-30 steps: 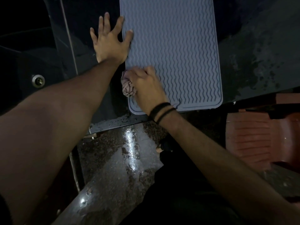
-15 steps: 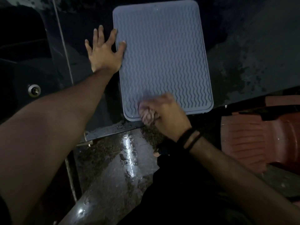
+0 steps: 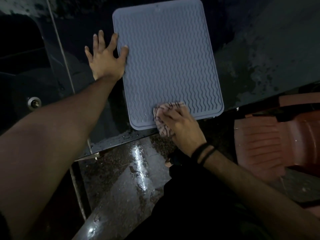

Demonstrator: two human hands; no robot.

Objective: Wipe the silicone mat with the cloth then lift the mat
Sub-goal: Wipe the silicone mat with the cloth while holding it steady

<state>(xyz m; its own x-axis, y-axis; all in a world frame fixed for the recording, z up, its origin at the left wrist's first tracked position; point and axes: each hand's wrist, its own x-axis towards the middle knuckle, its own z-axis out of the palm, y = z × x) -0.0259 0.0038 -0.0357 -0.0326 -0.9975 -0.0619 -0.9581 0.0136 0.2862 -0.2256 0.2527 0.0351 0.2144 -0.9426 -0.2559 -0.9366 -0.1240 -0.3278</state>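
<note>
Since a moment ago my right hand (image 3: 178,124) has slid rightward along the near edge of the mat (image 3: 166,63), fingers bunched around the cloth (image 3: 163,116). My left hand (image 3: 105,59) lies flat, fingers spread, pinning the mat's left edge to the dark counter (image 3: 259,49). Wiping seems underway; lifting remains.

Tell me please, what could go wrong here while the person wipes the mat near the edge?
1. The right hand works the striped cloth at the near edge of the silicone mat, close to the rim of the wet dark countertop; a hard stroke might drag the mat over that rim.
2. Only the left hand steadies the mat, with its thumb on the left border, so the mat may pivot or slide on the wet surface.
</note>
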